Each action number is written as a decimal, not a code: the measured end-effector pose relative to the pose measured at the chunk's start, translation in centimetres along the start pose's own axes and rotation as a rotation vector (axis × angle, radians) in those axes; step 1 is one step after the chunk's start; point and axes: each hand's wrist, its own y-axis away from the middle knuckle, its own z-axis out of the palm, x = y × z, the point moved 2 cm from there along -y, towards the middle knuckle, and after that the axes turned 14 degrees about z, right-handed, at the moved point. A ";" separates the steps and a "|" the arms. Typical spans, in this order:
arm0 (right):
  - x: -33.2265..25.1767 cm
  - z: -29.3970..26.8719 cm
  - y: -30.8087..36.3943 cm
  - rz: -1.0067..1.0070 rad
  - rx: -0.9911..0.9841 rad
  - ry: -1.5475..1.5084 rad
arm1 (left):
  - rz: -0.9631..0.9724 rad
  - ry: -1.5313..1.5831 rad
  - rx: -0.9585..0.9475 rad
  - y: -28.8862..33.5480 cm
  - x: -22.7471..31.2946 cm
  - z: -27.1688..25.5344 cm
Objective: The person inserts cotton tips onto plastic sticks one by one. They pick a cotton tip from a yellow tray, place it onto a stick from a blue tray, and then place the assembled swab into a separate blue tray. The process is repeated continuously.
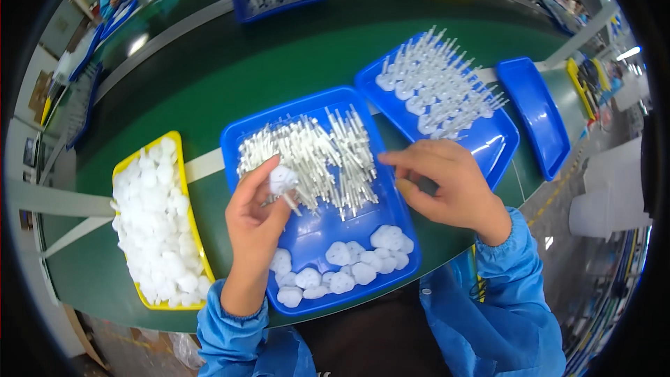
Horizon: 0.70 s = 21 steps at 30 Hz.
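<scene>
My left hand (255, 213) is closed round a small white rounded piece (282, 180) with dark specks, over the middle blue tray (317, 222). A short white stick juts out below that piece; whether the two are joined I cannot tell. My right hand (443, 181) hovers at the tray's right edge, its thumb and index finger apart with nothing visible between them. Many thin white sticks (307, 150) lie in the far part of this tray. Along its near side sit several white rounded pieces (342, 283) with small dark dots.
At the left stands a yellow tray (193, 227) heaped with white rounded pieces (157, 213). Another blue tray (494, 146), at the right, bears rows of pieces with upright sticks (440, 91). Beyond it lies a narrower blue tray (534, 115). More filled trays stand across the green table (174, 98).
</scene>
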 end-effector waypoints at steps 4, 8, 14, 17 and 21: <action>-1.8 4.2 -3.1 -0.074 0.131 0.282 | -0.009 0.024 -0.009 0.3 0.1 -0.1; -1.1 8.4 -4.8 0.013 0.144 0.713 | -0.019 0.023 -0.006 0.3 0.3 0.0; -0.3 7.6 -5.1 0.141 0.037 0.323 | -0.025 -0.012 -0.027 0.5 0.2 0.3; -0.7 6.8 -5.2 0.293 -0.066 -0.144 | -0.006 0.015 -0.039 0.4 0.5 0.4; -0.7 7.6 -5.8 0.113 0.014 -0.390 | -0.015 0.020 -0.029 0.5 0.3 0.1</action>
